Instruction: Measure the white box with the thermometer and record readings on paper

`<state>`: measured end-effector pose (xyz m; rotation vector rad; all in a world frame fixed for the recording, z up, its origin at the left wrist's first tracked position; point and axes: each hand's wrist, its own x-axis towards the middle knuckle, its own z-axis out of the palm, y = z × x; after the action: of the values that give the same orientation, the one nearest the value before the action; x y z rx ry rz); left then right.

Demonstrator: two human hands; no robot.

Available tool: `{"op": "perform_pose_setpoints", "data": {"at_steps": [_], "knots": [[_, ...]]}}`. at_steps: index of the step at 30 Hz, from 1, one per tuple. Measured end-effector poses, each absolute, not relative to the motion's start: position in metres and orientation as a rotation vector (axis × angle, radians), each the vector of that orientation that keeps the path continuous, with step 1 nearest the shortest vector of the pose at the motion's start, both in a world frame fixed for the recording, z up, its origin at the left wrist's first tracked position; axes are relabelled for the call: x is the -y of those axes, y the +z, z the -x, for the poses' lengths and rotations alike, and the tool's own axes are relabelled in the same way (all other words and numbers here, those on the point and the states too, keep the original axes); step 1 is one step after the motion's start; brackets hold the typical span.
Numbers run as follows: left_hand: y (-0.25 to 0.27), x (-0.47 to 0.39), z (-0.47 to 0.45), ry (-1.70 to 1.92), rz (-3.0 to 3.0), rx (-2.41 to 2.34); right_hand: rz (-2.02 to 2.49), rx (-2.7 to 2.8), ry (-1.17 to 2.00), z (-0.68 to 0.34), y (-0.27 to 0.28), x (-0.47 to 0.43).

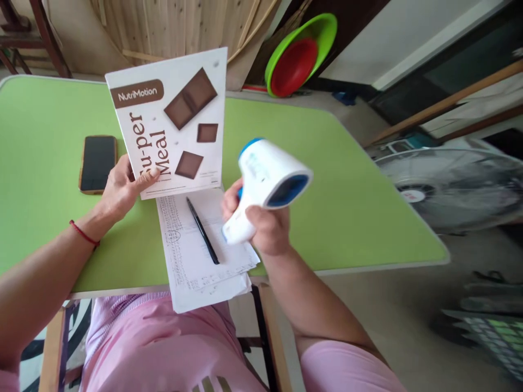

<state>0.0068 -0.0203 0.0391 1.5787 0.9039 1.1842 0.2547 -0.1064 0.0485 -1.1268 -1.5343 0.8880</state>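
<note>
My left hand grips the lower left corner of a white box printed "NutriMotion" with brown chocolate pieces, its thumb on the printed face. The box is held up, tilted, over the green table. In my right hand is a white and blue infrared thermometer, held by its handle, with its dark display end towards me. Below and between my hands lie sheets of paper with rows of handwriting, jutting past the table's near edge. A black pen rests slantwise on them.
A phone in a brown case lies left of the box on the green table. Beyond the far edge, a red basin sits within a green basin. A fan stands past the table's right end.
</note>
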Motion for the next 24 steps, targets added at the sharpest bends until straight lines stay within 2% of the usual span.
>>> {"op": "perform_pose_setpoints", "data": {"at_steps": [2, 4, 16, 24], "knots": [[0.038, 0.024, -0.007, 1.135, -1.573, -0.925, 0.914, 1.418, 1.259, -0.239, 0.045, 0.119], [0.037, 0.027, -0.008, 1.078, -1.582, -1.006, 0.862, 1.379, 1.433, -0.228, 0.040, 0.128], [0.046, 0.031, -0.009, 0.968, -1.759, -1.118, 1.018, 1.178, 1.460, -0.219, 0.024, 0.128], [0.040, 0.029, -0.007, 0.992, -1.815, -1.135, 0.902, 1.184, 1.554, -0.215, 0.032, 0.123]]}}
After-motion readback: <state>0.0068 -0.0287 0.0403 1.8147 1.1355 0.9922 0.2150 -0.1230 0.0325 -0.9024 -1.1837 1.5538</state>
